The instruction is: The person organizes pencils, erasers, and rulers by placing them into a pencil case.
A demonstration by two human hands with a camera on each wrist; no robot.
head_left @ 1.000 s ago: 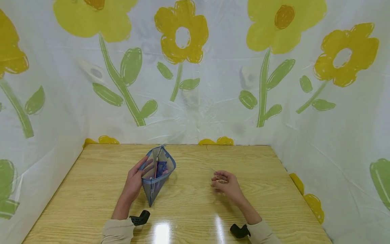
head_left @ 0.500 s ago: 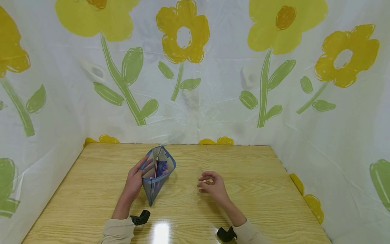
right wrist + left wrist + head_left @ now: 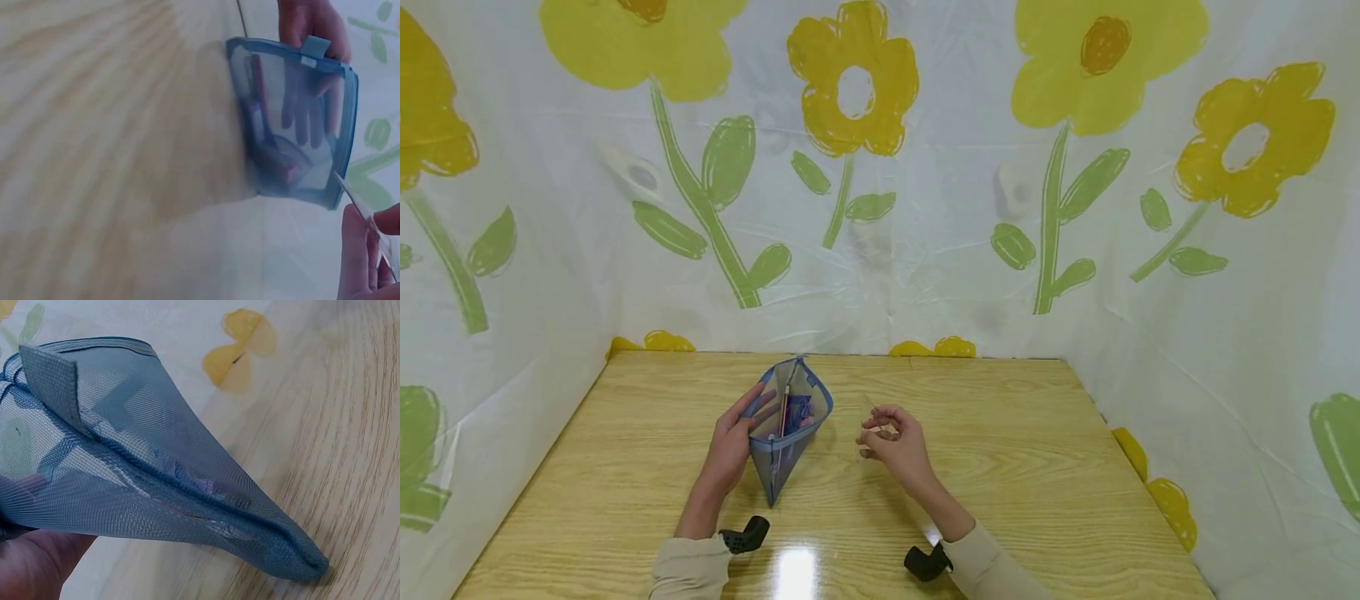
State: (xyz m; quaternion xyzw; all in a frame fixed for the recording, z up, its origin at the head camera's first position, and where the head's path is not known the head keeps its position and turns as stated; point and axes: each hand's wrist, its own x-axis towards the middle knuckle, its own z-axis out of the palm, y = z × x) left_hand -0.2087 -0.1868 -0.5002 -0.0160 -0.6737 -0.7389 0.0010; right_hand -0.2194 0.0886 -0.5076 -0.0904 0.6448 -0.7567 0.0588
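My left hand (image 3: 726,454) grips a blue mesh pencil case (image 3: 781,467) by its left side, with its mouth wide open. Through the mesh its fingers show. Inside the case stand a pencil (image 3: 785,408) and a dark blue item (image 3: 800,408), with something pink beside them. Just right of the case, my right hand (image 3: 898,446) pinches a thin, clear, pointed piece (image 3: 357,203) between thumb and fingers. Its tip points up and left; its full shape is hard to make out. In the left wrist view the case's closed end hangs close to the tabletop.
A wood-grain table (image 3: 1045,483) lies under both hands. White flowered cloth (image 3: 925,275) hangs behind it and along both sides. Black wrist mounts (image 3: 745,535) sit at the cuffs.
My right hand has moved left toward the pencil case, carrying the clear pointed piece. My left hand and the case have stayed in place.
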